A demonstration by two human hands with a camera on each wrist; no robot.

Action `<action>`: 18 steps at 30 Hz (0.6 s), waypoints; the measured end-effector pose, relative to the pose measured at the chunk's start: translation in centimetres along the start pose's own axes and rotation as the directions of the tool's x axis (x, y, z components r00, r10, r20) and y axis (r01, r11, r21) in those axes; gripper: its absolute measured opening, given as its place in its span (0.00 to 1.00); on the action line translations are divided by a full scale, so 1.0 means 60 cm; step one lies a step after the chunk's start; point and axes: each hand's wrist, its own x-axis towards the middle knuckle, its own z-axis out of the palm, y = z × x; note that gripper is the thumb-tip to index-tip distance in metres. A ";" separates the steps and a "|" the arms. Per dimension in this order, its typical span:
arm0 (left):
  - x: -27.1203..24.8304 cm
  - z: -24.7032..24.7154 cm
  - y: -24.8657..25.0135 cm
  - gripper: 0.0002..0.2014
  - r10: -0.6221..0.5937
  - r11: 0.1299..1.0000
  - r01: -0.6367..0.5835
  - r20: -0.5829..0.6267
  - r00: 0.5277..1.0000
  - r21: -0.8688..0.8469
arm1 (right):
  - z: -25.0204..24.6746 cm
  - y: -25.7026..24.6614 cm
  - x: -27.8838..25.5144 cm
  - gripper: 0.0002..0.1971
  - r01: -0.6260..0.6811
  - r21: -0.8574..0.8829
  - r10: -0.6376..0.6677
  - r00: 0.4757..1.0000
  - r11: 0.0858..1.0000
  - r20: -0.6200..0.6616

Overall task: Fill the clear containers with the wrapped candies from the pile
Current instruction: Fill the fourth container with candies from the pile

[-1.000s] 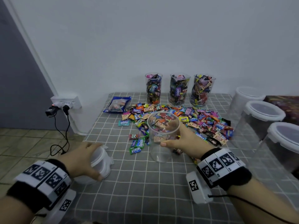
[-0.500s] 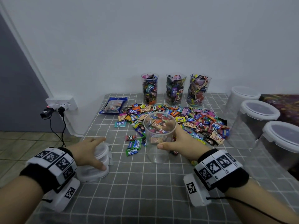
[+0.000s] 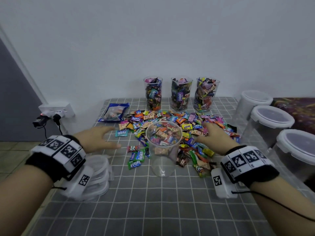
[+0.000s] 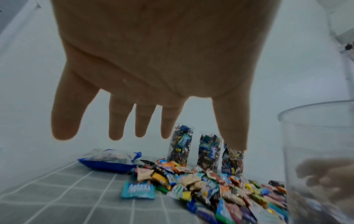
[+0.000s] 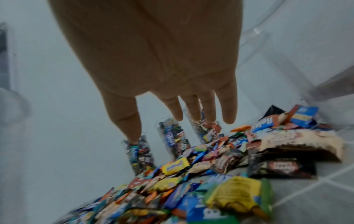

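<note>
An empty clear cup (image 3: 163, 160) stands upright at the near edge of the wrapped candy pile (image 3: 187, 123). My left hand (image 3: 115, 137) hovers open to the left of the cup, fingers spread and holding nothing; the left wrist view shows this hand (image 4: 153, 136) above the pile (image 4: 210, 189), with the cup (image 4: 316, 151) at its right. On the other side of the cup, my right hand (image 3: 202, 132) is open over the pile, fingers straight. The right wrist view shows this hand (image 5: 172, 127) just above the candies (image 5: 191, 181). Three clear containers (image 3: 180, 94) packed with candies stand at the back.
A stack of clear lids (image 3: 98, 174) lies under my left wrist near the table's left edge. A blue bag (image 3: 114, 112) sits at the back left. Three large lidded tubs (image 3: 271, 120) line the right side. A wall socket with plugs (image 3: 54, 111) is off to the left.
My right hand has let go of the clear cup and moved right over the pile. My left hand has left the lid stack and moved forward toward the candies.
</note>
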 end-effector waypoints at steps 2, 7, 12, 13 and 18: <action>0.028 -0.008 0.014 0.53 -0.009 0.998 0.005 -0.079 0.997 -0.058 | -0.005 0.011 0.022 0.37 -0.070 -0.017 0.068 0.995 0.997 -0.070; 0.111 -0.003 0.036 0.44 -0.066 0.972 0.031 -0.142 0.988 -0.235 | -0.007 0.024 0.072 0.37 -0.195 -0.092 0.186 0.978 0.977 -0.096; 0.185 0.021 0.048 0.38 -0.151 0.955 0.101 -0.161 0.975 -0.280 | 0.007 0.037 0.113 0.43 -0.325 -0.164 0.317 0.946 0.931 -0.072; 0.198 0.026 0.047 0.38 -0.163 0.951 0.112 -0.159 0.974 -0.287 | 0.012 0.039 0.121 0.45 -0.346 -0.172 0.340 0.938 0.922 -0.063; 0.253 0.036 0.054 0.42 -0.208 0.965 0.179 -0.144 0.968 -0.192 | 0.025 0.031 0.151 0.45 -0.339 -0.210 0.347 0.938 0.917 0.002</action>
